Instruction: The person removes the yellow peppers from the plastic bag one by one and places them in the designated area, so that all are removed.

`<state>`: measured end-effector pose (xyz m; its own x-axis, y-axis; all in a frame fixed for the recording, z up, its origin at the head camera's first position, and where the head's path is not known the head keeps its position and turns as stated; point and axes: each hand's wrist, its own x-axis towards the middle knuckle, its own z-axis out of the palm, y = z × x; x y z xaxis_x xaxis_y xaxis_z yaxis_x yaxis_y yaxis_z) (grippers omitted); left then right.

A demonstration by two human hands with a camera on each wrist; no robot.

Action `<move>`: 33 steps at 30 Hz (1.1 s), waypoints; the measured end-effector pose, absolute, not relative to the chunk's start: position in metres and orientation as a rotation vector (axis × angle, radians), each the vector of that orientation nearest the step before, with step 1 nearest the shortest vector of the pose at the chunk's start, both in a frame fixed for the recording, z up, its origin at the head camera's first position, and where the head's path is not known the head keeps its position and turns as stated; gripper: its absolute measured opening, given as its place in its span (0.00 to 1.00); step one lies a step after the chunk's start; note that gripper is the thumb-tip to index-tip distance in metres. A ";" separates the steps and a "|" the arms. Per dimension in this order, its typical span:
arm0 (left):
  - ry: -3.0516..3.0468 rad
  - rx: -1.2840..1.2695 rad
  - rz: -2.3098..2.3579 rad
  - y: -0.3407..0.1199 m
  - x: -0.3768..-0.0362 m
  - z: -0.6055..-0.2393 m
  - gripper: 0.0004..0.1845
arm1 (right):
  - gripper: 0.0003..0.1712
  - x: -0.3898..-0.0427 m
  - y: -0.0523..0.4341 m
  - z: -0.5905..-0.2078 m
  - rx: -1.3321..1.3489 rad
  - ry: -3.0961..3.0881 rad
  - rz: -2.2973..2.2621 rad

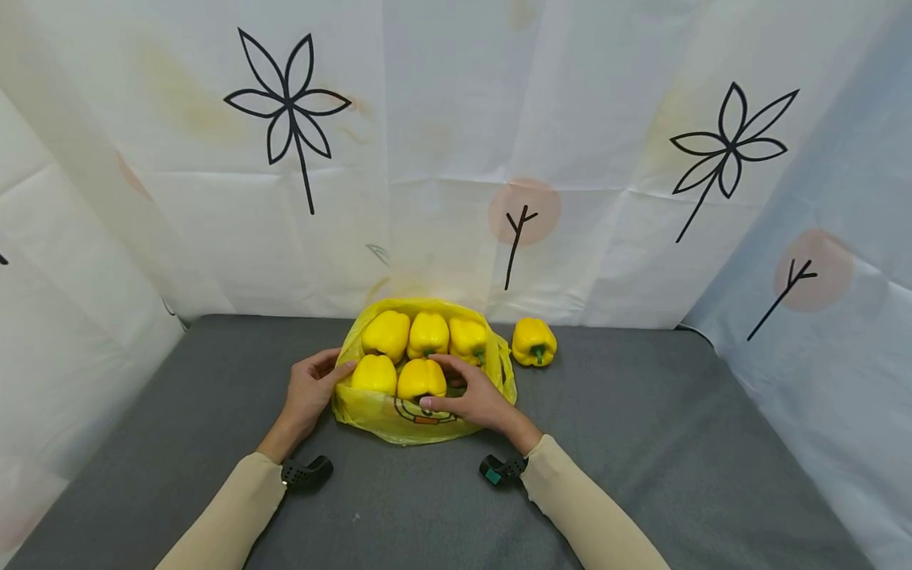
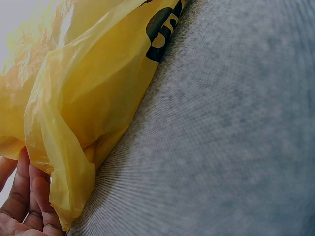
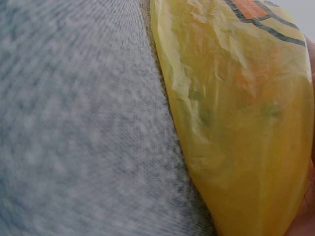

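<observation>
Thin yellow plastic bag [image 1: 378, 412] of yellow bell peppers [image 1: 385, 334] sits mid grey tabletop [image 1: 641, 443]; left hand [image 1: 308, 393] pinches its rim, right hand [image 1: 476, 398] curls over front pepper. Bag likely flimsy, slippery, bottom-heavy: take by rim.

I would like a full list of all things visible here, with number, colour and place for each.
bell peppers in the bag: five, yellow, three in the back row and two in front, inside the open bag.
loose bell pepper: one, yellow with green stem, on the mat to the right of the bag.
plastic bag: one, yellow with a dark and orange print, middle of the mat.
mat: one, grey, under everything.
backdrop sheets: white with black flower drawings, behind and at both sides.
left hand: holds the bag's left edge.
right hand: rests on a front pepper and the bag's rim.
</observation>
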<state>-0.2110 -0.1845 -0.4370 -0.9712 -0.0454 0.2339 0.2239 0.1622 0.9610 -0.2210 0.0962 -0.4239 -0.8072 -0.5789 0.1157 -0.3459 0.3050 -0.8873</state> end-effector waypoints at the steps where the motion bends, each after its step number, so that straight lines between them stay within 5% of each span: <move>1: -2.229 -0.172 -1.898 -0.184 -0.211 -0.437 0.19 | 0.39 -0.223 0.096 -0.428 -0.842 2.346 -1.510; 33: -2.234 -0.180 -1.896 -0.185 -0.211 -0.437 0.19 | 0.41 -0.236 0.099 -0.451 -0.842 2.391 -1.488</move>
